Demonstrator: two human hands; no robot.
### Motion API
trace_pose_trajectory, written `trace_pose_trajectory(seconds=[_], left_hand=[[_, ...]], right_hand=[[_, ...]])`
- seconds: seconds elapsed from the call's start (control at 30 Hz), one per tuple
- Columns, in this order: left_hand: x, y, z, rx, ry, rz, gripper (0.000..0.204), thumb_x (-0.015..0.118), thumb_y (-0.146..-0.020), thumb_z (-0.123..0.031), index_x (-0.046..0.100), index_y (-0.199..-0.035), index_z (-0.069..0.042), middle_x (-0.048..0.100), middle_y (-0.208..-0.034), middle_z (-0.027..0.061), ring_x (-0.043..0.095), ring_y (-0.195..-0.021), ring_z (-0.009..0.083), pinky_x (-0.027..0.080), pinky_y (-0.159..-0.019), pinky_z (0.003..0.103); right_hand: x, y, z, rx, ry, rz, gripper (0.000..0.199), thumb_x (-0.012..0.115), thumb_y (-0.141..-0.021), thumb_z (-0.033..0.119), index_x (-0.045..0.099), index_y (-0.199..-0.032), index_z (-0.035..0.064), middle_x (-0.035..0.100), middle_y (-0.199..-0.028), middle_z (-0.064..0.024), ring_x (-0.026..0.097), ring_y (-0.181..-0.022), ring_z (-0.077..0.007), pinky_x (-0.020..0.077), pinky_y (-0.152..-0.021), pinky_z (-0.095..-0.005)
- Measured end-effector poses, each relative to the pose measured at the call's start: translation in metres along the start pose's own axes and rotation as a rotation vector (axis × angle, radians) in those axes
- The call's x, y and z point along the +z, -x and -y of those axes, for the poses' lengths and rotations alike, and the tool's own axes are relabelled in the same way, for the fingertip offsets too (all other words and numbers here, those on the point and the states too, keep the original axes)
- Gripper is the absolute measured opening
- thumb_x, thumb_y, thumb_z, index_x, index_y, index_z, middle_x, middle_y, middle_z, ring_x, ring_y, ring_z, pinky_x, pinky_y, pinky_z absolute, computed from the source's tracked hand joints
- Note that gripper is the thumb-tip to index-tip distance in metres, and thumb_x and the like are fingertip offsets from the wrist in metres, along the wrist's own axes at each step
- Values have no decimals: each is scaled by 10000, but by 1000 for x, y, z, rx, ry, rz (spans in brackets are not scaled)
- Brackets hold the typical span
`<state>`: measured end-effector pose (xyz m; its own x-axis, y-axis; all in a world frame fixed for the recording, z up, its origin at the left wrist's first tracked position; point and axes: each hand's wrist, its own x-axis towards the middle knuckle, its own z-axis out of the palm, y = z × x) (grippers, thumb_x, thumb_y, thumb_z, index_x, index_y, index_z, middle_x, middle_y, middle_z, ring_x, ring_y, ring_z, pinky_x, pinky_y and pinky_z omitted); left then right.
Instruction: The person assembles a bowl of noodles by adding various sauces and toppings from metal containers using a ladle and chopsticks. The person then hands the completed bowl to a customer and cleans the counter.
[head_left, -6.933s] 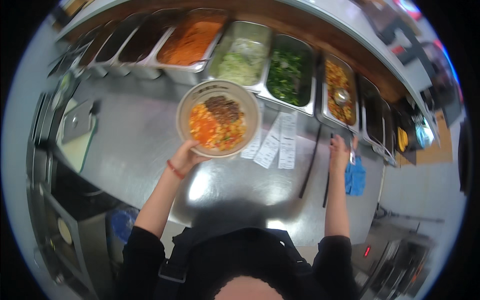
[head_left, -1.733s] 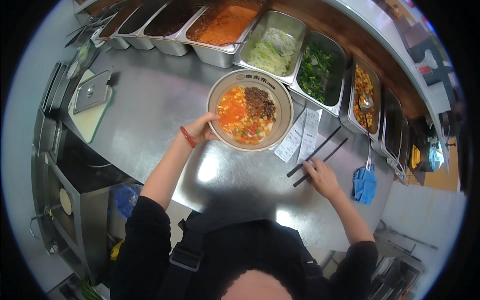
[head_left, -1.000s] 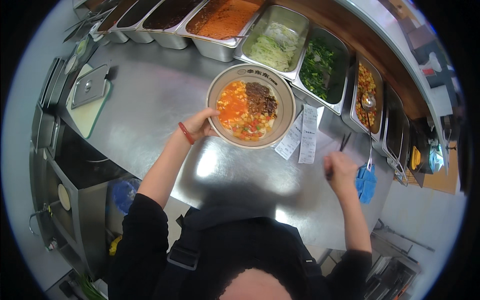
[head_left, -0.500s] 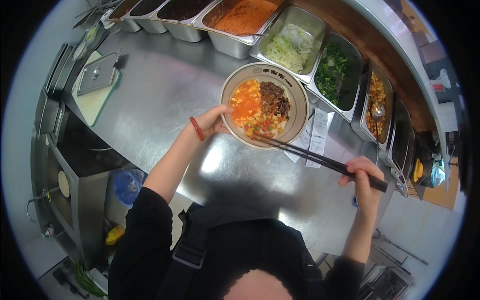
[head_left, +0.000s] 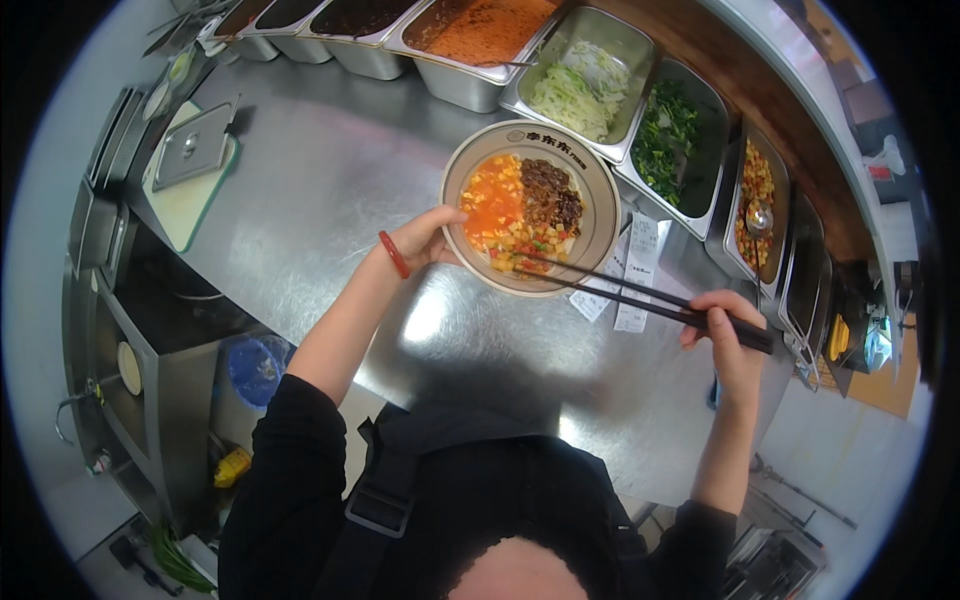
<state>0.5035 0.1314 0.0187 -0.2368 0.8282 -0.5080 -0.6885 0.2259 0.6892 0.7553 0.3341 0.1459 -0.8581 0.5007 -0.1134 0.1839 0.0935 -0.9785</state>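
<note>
A large beige bowl (head_left: 606,200) is gripped at its left rim by my left hand (head_left: 425,240), thumb over the edge and fingers underneath. Inside lie noodles, a red-orange tomato-and-egg sauce (head_left: 492,205), dark brown minced topping (head_left: 550,190) and diced vegetables (head_left: 525,250) along the near side. My right hand (head_left: 732,340) holds long dark chopsticks (head_left: 650,303) near their thick ends. Their tips are slightly apart and reach into the diced vegetables. A red band circles my left wrist.
Metal pans line the far and right edges: orange-red seasoning (head_left: 490,28), shredded pale green vegetable (head_left: 572,105), chopped greens (head_left: 665,140) and diced mix with a spoon (head_left: 758,218). Paper slips (head_left: 638,275) lie right of the bowl on the steel counter (head_left: 330,170). A cutting board (head_left: 185,215) with a metal lid stays left.
The chopstick tips have spread apart and shifted slightly up and right within the diced vegetables. My right hand has moved up a little; the left still holds the bowl.
</note>
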Motion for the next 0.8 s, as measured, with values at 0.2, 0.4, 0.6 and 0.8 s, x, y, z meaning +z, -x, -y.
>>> trace_pose_trajectory(seconds=[0.2,0.4,0.6,0.8], left_hand=[[1,0,1,-3,8,-49,439,471,-687,-248,375,-1020,22,520,-875,115,547,-731,166,472,-607,264],[5,-1,1,3,48,-99,315,484,-680,-249,463,-892,-18,523,-650,25,466,-479,73,322,-356,161],[5,1,-2,-13,-9,-62,411,478,-681,-239,391,-1001,3,516,-815,82,516,-640,131,418,-486,226],[-2,-3,3,-12,2,-55,490,489,-663,-239,352,-1062,12,484,-969,120,515,-835,202,468,-653,314]], right_hand=[[-14,-2,-6,6,10,-77,175,402,-783,107,488,-793,-45,513,-591,-96,506,-507,-130,421,-473,-216],[-44,0,-7,-158,-191,-290,222,367,-809,189,452,-804,-17,494,-636,-93,485,-482,-134,400,-437,-216],[-76,-32,-16,-230,-55,-621,106,427,-780,134,470,-799,38,487,-660,-40,444,-492,-64,361,-435,-170],[-81,-86,-58,-50,-34,-511,161,409,-768,138,486,-850,23,498,-735,-67,449,-432,-64,353,-332,-176]])
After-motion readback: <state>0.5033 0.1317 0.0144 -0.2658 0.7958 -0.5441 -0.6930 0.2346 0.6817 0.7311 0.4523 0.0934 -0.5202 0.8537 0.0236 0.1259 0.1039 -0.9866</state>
